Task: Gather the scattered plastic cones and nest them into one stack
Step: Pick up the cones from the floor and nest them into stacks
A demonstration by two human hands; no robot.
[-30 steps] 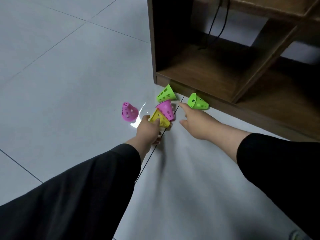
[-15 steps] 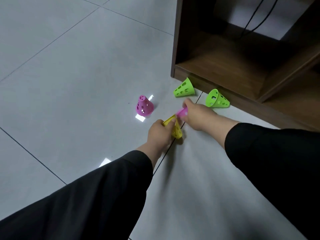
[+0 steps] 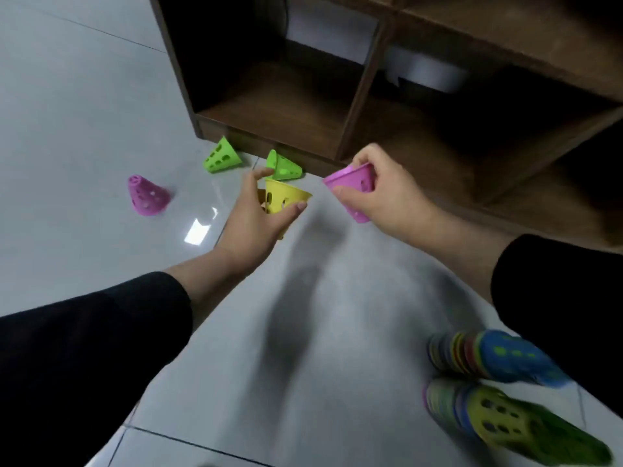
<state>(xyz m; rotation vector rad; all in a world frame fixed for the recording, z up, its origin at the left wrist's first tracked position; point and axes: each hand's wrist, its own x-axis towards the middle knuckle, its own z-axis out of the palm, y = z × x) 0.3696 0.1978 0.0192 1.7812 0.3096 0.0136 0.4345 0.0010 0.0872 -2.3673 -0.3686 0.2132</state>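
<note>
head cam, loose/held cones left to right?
pink cone on the floor → green cone by the shelf corner → yellow cone in the left hand → pink cone in the right hand. Second green cone skipped: overlaps the yellow one.

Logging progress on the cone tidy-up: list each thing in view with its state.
Yellow perforated plastic cone: held in left hand.
Pink plastic cone: gripped by right hand.
Second pink cone: upright on floor.
Two green cones: lying tipped by shelf.
Two nested stacks: lying on floor.
</note>
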